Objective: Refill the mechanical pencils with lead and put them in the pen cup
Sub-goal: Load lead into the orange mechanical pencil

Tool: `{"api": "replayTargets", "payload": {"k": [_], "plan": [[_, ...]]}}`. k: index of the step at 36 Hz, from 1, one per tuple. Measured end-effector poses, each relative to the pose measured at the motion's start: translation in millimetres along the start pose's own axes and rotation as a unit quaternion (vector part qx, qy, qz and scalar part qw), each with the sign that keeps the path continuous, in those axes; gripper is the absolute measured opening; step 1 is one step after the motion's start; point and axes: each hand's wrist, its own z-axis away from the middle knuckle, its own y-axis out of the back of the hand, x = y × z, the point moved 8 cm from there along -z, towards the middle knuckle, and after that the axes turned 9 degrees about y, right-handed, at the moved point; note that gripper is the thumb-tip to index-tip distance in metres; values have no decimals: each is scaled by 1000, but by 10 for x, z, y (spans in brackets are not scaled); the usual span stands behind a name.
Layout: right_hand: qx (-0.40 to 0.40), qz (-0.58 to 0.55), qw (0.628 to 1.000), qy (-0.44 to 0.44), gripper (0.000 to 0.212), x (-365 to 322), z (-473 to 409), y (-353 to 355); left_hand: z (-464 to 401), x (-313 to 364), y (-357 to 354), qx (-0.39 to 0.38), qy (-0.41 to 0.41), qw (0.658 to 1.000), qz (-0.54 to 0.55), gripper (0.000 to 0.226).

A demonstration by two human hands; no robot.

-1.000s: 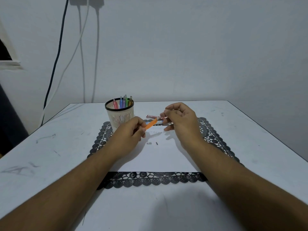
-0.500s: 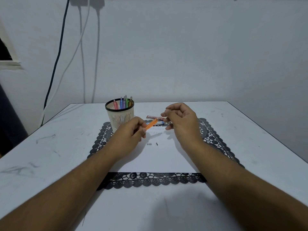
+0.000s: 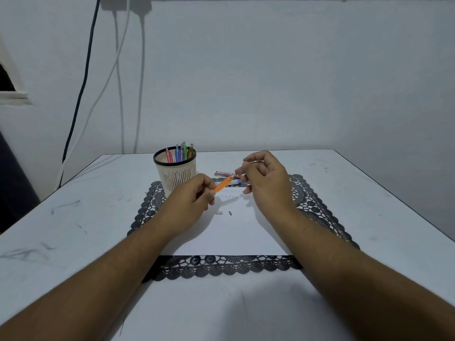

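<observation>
Above the placemat (image 3: 320, 207), the left hand (image 3: 189, 205) gripped the light, stiff orange mechanical pencil (image 3: 222, 184) mid-barrel; right hand (image 3: 266, 183) fingers pinched at its open end, presumably brittle lead.

Two bare forearms extend into view from the near edge. Left hand (image 3: 189, 203) and right hand (image 3: 267, 183) are uncovered: no sleeves, gloves, rings, watch or bands are visible. Fingernails are short.

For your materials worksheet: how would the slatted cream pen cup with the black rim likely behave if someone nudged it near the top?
The slatted cream pen cup with the black rim looks like thin plastic, so probably light. It stands taller than its narrowing base, and the coloured pencils lean to one side, so it may tip. On the black lace placemat it would likely catch rather than slide.
</observation>
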Motion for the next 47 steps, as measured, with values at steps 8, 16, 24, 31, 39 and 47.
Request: {"api": "replayTargets", "payload": {"k": [8, 16, 24, 31, 39, 47], "plan": [[-11, 9, 1000, 7, 8, -21, 7, -7, -5, -4, 2, 1, -2, 1000, 2, 12], [-23, 7, 1000, 18, 6, -45, 21, -31, 4, 2, 5, 3, -3, 1000, 1, 12], [-27, 18, 999, 32, 9, -53, 30, -47, -5, 0, -2, -2, -8, 1000, 13, 11], [-34, 53, 996, 56, 9, 14, 11, -67, -24, -23, -2, -5, -3, 999, 38, 10], [-82, 123, 987, 64, 12, 80, 17, -109, -28, -41, 24, -6, 6, 997, 72, 8], [-275, 316, 908, -25, 5, 383, 146, -269, -26, -43, 58, 2, 10, 998, 65, 8]]}}
